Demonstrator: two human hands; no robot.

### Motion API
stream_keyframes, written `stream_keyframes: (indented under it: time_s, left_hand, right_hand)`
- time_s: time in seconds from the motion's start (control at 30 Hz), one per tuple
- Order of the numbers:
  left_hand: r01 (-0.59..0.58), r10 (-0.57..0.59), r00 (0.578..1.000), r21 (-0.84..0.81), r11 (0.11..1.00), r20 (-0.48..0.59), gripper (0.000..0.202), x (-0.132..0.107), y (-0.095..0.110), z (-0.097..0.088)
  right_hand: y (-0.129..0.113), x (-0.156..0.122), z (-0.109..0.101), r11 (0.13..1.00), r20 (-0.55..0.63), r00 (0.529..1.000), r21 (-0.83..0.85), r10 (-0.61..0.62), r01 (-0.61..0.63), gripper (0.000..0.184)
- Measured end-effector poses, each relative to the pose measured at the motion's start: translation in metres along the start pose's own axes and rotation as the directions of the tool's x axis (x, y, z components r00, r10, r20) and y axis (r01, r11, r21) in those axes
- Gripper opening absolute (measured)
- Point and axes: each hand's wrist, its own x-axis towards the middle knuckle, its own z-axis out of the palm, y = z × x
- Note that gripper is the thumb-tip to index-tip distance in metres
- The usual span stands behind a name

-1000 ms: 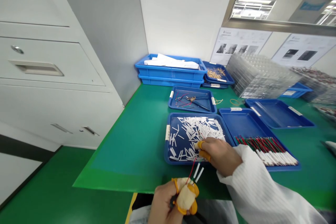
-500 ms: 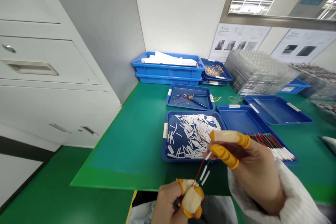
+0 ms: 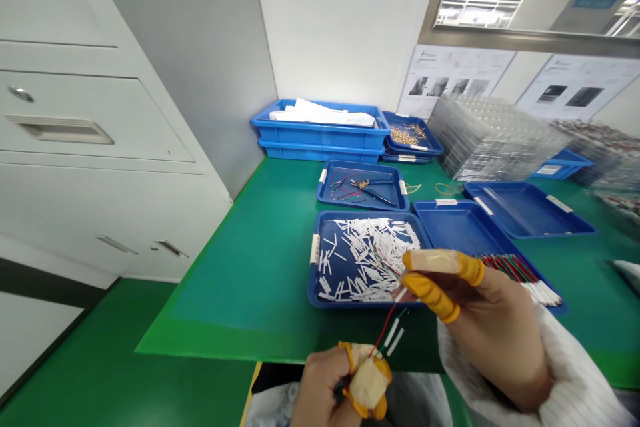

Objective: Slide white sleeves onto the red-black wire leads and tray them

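My left hand (image 3: 345, 383), with yellow finger cots and beige tape on its fingertips, pinches a small group of red and green wires (image 3: 384, 328) at the table's front edge. Two white sleeves (image 3: 393, 336) sit on wires standing up from that grip. My right hand (image 3: 480, 310), in similar cots, is closed at the fingertips on another white sleeve (image 3: 401, 294) at the upper end of the red wire. Just behind the fingers lies a blue tray (image 3: 314, 280) with many loose white sleeves (image 3: 367, 253).
Red and green wires with white ends (image 3: 520, 273) fill part of a tray on the right. Behind, a small tray holds cutting pliers (image 3: 373, 192) and wire pieces. Stacked blue bins (image 3: 320, 133) and clear plastic trays (image 3: 493, 137) stand at the back; a grey cabinet (image 3: 100, 147) is at left.
Both hands have shifted slightly to the right, with the wires between them. The right fingertips remain closed at the sleeve on the red wire.
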Motion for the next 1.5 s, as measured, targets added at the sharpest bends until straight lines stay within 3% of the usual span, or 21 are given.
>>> stream_keyframes:
  time_s: [0.13, 0.23, 0.33, 0.43, 0.5, 0.6, 0.67, 0.8, 1.0, 1.07, 1.2, 1.33, 1.5]
  left_hand:
    - [-0.014, 0.015, 1.0, 0.004, 1.0, -0.015, 0.02, 0.0, 0.0, 0.0]
    - [-0.006, 0.006, 1.0, -0.01, 1.0, -0.013, 0.019, 0.0, 0.0, 0.0]
    - [0.002, -0.003, 0.999, -0.031, 1.0, -0.036, 0.02, 0.001, 0.0, 0.002]
    - [0.021, -0.026, 0.998, -0.081, 0.997, -0.061, 0.02, 0.002, 0.003, 0.004]
    - [0.036, -0.047, 0.996, -0.124, 0.992, -0.082, 0.02, 0.002, 0.004, 0.004]
    - [0.055, -0.07, 0.994, -0.167, 0.984, -0.082, 0.019, 0.001, 0.004, 0.006]
    - [0.06, -0.073, 0.994, -0.169, 0.984, -0.075, 0.018, 0.001, 0.004, 0.007]
    - [0.017, -0.025, 0.995, -0.078, 0.997, -0.1, 0.02, 0.001, 0.005, 0.007]
    - [-0.046, 0.067, 0.985, 0.127, 0.991, -0.161, 0.022, 0.002, 0.008, 0.005]
    - [-0.036, 0.058, 0.986, 0.14, 0.99, -0.156, 0.021, 0.002, 0.008, 0.005]
    - [-0.007, 0.028, 0.989, 0.144, 0.99, -0.143, 0.019, 0.002, 0.01, 0.007]
    - [-0.031, 0.051, 0.988, 0.138, 0.99, -0.144, 0.019, 0.004, 0.011, 0.006]
    - [-0.064, 0.079, 0.989, 0.119, 0.991, -0.127, 0.017, 0.005, 0.01, 0.007]
  right_hand:
    - [0.003, -0.002, 0.0, 1.0, 0.038, 0.999, 0.012, 0.027, -0.028, 0.026]
    - [0.002, -0.002, 0.0, 0.996, 0.083, 0.994, -0.07, 0.064, -0.059, 0.023]
    - [-0.002, 0.0, -0.003, 0.979, 0.267, 0.961, -0.204, 0.078, -0.023, 0.016]
    - [-0.003, 0.002, -0.008, 0.989, 0.411, 0.909, -0.149, 0.077, -0.016, 0.025]
    - [0.0, 0.0, -0.009, 0.993, 0.395, 0.911, -0.032, 0.116, -0.112, 0.033]
    - [0.007, -0.008, -0.005, 0.949, 0.356, 0.905, 0.118, 0.234, -0.291, 0.018]
    - [0.009, -0.015, 0.001, 0.931, 0.294, 0.912, 0.143, 0.284, -0.336, 0.012]
    - [0.004, -0.023, 0.008, 0.968, 0.193, 0.95, 0.009, 0.244, -0.251, 0.013]
    - [-0.003, -0.02, 0.005, 0.964, 0.218, 0.96, -0.238, 0.174, -0.121, 0.021]
    - [-0.003, -0.017, 0.005, 0.977, 0.247, 0.957, -0.184, 0.155, -0.111, 0.022]
    - [0.0, -0.016, 0.009, 0.983, 0.263, 0.955, 0.082, 0.14, -0.166, 0.019]
    - [0.002, -0.022, 0.014, 0.967, 0.259, 0.95, 0.138, 0.174, -0.215, 0.009]
    - [0.006, -0.021, 0.01, 0.937, 0.291, 0.945, 0.265, 0.148, -0.228, 0.022]
